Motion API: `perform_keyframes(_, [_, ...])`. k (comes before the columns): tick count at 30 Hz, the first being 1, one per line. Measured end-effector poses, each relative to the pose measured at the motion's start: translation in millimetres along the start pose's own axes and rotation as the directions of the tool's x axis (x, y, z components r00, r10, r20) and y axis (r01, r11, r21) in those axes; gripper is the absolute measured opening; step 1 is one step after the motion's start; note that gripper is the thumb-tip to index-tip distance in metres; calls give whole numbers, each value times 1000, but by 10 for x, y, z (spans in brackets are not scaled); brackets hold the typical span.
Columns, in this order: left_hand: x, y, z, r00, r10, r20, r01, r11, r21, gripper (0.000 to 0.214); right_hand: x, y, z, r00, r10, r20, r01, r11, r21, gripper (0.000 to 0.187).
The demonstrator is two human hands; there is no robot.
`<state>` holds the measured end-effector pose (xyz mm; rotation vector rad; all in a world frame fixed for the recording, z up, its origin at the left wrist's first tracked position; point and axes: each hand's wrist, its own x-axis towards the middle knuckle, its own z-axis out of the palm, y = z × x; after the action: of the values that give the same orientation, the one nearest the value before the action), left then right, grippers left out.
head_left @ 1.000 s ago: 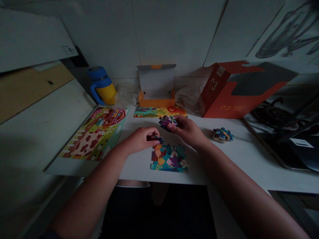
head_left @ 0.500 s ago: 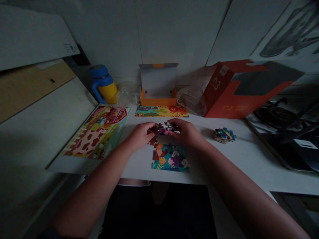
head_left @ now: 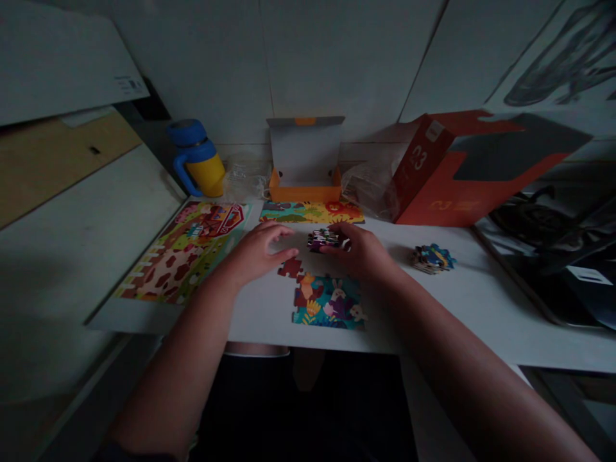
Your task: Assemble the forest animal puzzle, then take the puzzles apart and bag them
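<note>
My right hand (head_left: 364, 251) pinched the puzzle stack (head_left: 319, 240); my left hand (head_left: 254, 254) gaped, empty. A loose pinch could have spilled it.

On the table (head_left: 491, 298), the joined puzzle (head_left: 332, 305) lies nearest me, a loose piece (head_left: 290, 268) at its far left corner. Beyond it, my right hand (head_left: 359, 250) has the pile (head_left: 321, 240) between thumb and fingers; my left hand (head_left: 265, 251) is left of that. The stack (head_left: 433, 258) sits to my right, the poster (head_left: 185, 253) to my left with the bottle (head_left: 196, 160) behind. Straight ahead lies the strip (head_left: 310, 212), then the box (head_left: 304, 193) before the wall (head_left: 332, 58), plastic wrap (head_left: 248, 181) on its left and a plastic bag (head_left: 369, 190) between it and the carton (head_left: 443, 199).
</note>
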<state>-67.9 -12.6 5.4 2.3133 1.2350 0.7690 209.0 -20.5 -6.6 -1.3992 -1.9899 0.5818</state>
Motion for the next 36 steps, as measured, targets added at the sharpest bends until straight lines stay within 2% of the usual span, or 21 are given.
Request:
perform_keyframes(4, [-35, -150, -111, 980, 13, 196, -25, 998, 54, 54, 10, 47, 25, 996, -21, 84, 28, 996, -84, 39])
perform_keyframes(6, [-37, -168, -106, 965, 8, 261, -20, 999, 45, 50, 6, 46, 29, 996, -24, 83, 32, 995, -89, 39])
perform_keyframes(11, [-20, -127, -66, 953, 17, 302, -14, 1000, -10, 35, -2, 37, 24, 997, -22, 75, 26, 998, -60, 40])
perform_keyframes(15, [-38, -143, -34, 958, -71, 277, 82, 996, -28, 34, -3, 23, 11, 1000, 22, 23, -21, 999, -37, 40])
perform_keyframes(18, [-32, -185, 44, 975, -133, 180, 160, 976, -147, 24, -13, -5, -1, 999, 39, -10, -37, 995, 95, 43])
perform_keyframes(21, [19, -195, 164, 985, -161, 66, 173, 946, -274, 20, -27, -33, 14, 1000, -23, 10, 20, 972, 235, 48])
perform_keyframes(24, [80, -135, 283, 991, -137, 5, 129, 922, -364, 18, -29, -39, 58, 996, -85, 24, 74, 953, 295, 48])
perform_keyframes(27, [110, -55, 365, 996, -86, -15, 73, 910, -407, 19, -17, -24, 95, 994, -106, 3, 101, 960, 259, 47])
perform_keyframes(31, [117, -26, 417, 998, -69, -8, 59, 910, -411, 30, 0, -7, 100, 990, -144, 3, 142, 975, 170, 48])
perform_keyframes(36, [126, -27, 428, 1000, -22, -12, 13, 846, -533, 29, 4, -14, 76, 994, -108, 22, 106, 991, 86, 46])
